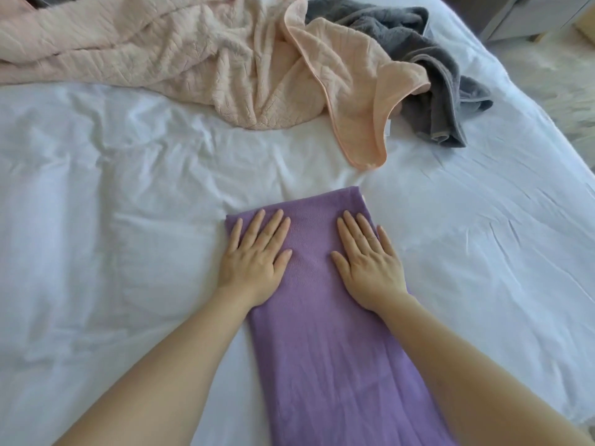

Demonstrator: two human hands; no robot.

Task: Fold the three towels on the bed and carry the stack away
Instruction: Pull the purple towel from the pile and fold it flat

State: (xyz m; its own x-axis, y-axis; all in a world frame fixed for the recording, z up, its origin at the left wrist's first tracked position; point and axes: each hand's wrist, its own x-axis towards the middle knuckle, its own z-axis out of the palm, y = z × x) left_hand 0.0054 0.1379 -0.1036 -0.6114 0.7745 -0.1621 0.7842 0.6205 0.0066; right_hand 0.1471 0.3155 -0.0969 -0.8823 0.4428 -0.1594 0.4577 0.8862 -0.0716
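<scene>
Purple towel (325,333), folded into a long strip near the bed's (96,188) front edge, is pressed by left hand (254,252) and right hand (370,255), fingers straight.

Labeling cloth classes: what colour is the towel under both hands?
Purple towel, plain with no pattern; the head view, the only one, shows it clearly.

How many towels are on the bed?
3. The purple towel lies flat nearest the camera, the pink towel is crumpled at the far side, and the grey towel is partly hidden behind it.
</scene>
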